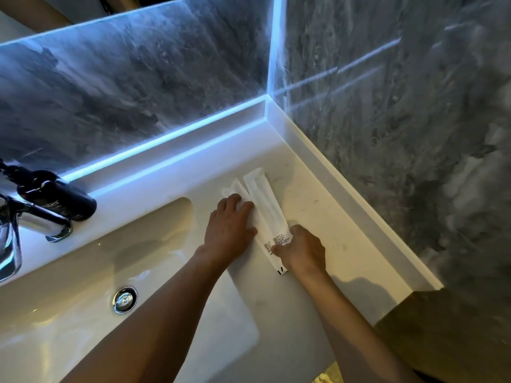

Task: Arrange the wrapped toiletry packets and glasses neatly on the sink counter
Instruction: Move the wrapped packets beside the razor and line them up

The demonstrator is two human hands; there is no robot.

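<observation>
Two white packets on counter (318, 211): left packet (235, 189) mostly hidden under flat, spread left hand (231, 226); right packet (265, 205) pinched near printed end by right hand (302, 251) fingers; print unreadable.

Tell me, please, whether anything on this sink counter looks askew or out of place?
Slightly. The two wrapped packets are not parallel: the left packet, under the left hand, fans away from the longer right packet, held by the right hand. No spill or damage shows on the counter.

Left packet (235, 190) mostly hidden under left hand (231, 229), right packet's (266, 205) print too small to read, tap (16, 233) cut by left edge, bottle (56, 199) label partly hidden
</observation>
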